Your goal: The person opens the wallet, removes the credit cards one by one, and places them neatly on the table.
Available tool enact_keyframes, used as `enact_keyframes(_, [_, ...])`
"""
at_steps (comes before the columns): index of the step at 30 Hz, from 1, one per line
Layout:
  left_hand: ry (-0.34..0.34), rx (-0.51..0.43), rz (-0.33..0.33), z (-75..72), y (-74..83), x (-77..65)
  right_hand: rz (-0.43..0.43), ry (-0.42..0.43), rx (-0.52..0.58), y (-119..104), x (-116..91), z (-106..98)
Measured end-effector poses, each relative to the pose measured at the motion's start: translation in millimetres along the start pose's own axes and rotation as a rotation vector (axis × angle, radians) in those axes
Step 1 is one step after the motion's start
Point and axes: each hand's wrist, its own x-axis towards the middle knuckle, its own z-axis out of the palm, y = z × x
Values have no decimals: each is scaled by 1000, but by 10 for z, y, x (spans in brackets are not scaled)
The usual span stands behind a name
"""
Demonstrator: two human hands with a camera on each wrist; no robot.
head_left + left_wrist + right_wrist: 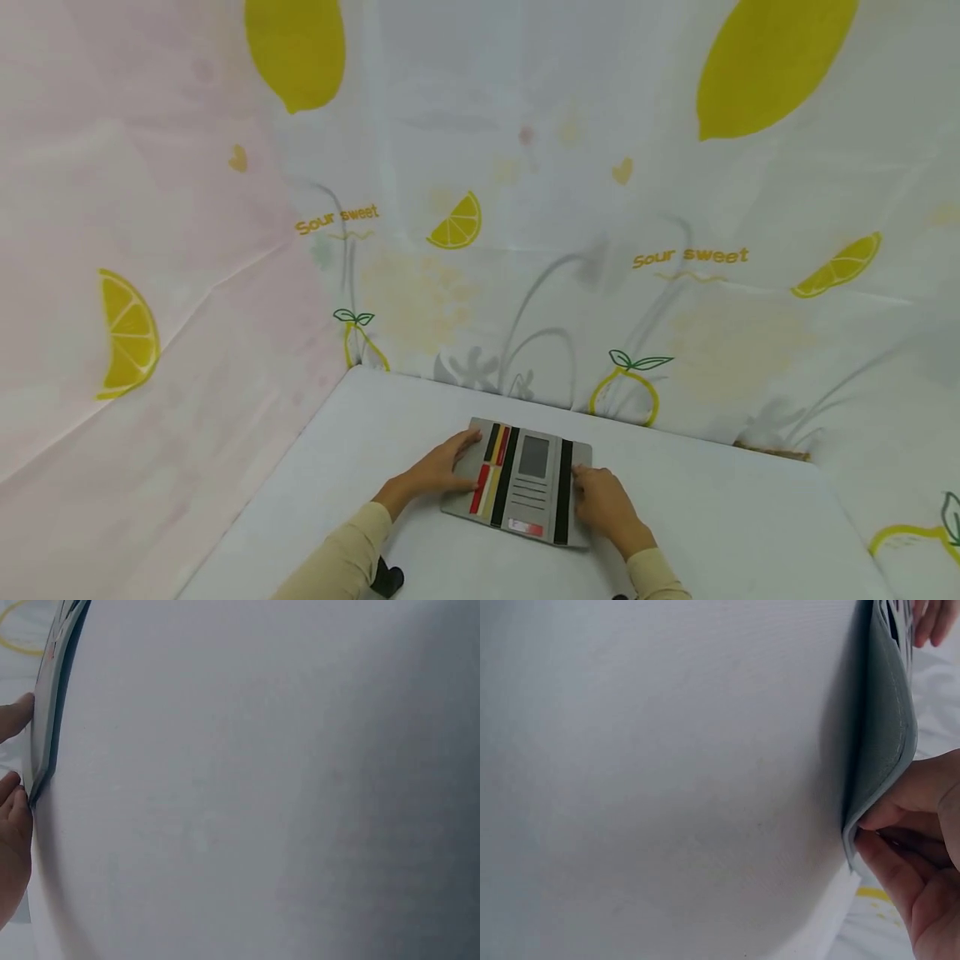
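Observation:
An unfolded grey wallet [551, 496] lies on the white table, its inner face up. Coloured cards [480, 490] fill slots on its left half; a dark window and more slots run down the middle. My left hand [433, 468] rests on the wallet's left side, thumb over the cards and fingers spread toward the far corner. In the left wrist view, fingers of the left hand [11, 844] touch the edge of the wallet [46, 712]. My right hand [606, 502] pinches the right edge; the right wrist view shows thumb and fingers [889, 874] at the bent rim.
The white table [712, 533] spreads around the wallet. Behind and to the left hangs a lemon-printed cloth [525, 317]. A small black object [388, 578] shows beside the left sleeve. A brownish gap [772, 452] shows at the table's far right edge.

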Motion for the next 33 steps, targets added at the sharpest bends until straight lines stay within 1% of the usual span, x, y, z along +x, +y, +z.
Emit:
enact_keyframes(3, [6, -42, 20, -4, 0, 0, 28, 26, 51, 18, 33, -30])
enact_keyframes(5, [3, -75, 29, -5, 0, 6, 72, 35, 94, 17, 68, -63])
enact_keyframes(9, [-10, -137, 27, 12, -1, 17, 165, 32, 192, -19, 192, -141])
enact_keyframes(12, [-11, -148, 11, 30, -8, 17, 215, 30, 278, -92, 331, -188])
enact_keyframes(15, [-8, -144, 1, 40, -30, 17, 235, 41, 357, -175, 488, -190])
enact_keyframes(20, [-5, -136, 3, 24, -55, 9, 255, 23, 455, -334, 743, -129])
enact_keyframes(23, [-1, -132, 11, 15, -59, 6, 290, -9, 553, -440, 865, -65])
enact_keyframes(27, [0, -139, 17, 14, -49, -1, 398, -61, 735, -547, 956, 59])
enact_keyframes(30, [-3, -152, 7, 17, -33, -15, 478, -83, 790, -578, 977, 171])
enact_keyframes(33, [2, -159, 0, 16, -8, -35, 522, -89, 813, -588, 969, 258])
